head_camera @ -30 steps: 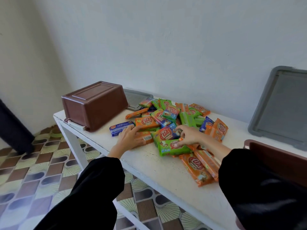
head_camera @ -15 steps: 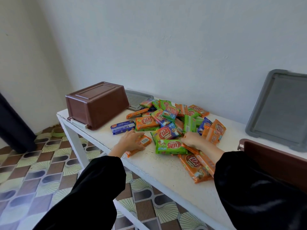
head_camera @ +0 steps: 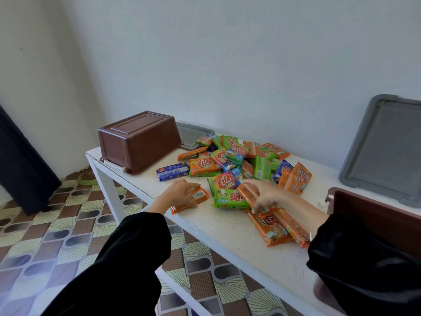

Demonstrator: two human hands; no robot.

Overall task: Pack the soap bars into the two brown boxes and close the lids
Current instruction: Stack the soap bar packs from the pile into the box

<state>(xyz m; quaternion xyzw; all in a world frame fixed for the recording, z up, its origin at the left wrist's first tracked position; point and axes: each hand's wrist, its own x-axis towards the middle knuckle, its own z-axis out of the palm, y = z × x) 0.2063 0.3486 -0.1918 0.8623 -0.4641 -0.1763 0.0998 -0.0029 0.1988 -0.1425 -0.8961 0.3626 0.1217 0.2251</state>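
The left hand (head_camera: 180, 192) holds an orange bar (head_camera: 201, 197), right of the upside-down box (head_camera: 139, 142). Farther right, the right hand (head_camera: 266, 195) grabs a second bar (head_camera: 244, 194) from the pile (head_camera: 230, 156), likely gathering them for packing.

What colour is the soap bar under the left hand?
The wrapped soap bar is orange, head view.

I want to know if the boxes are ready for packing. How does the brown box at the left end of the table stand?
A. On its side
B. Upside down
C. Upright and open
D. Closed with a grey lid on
B: the brown box has its flat base on top and its rim down on the table, and a grey lid lies flat behind it.
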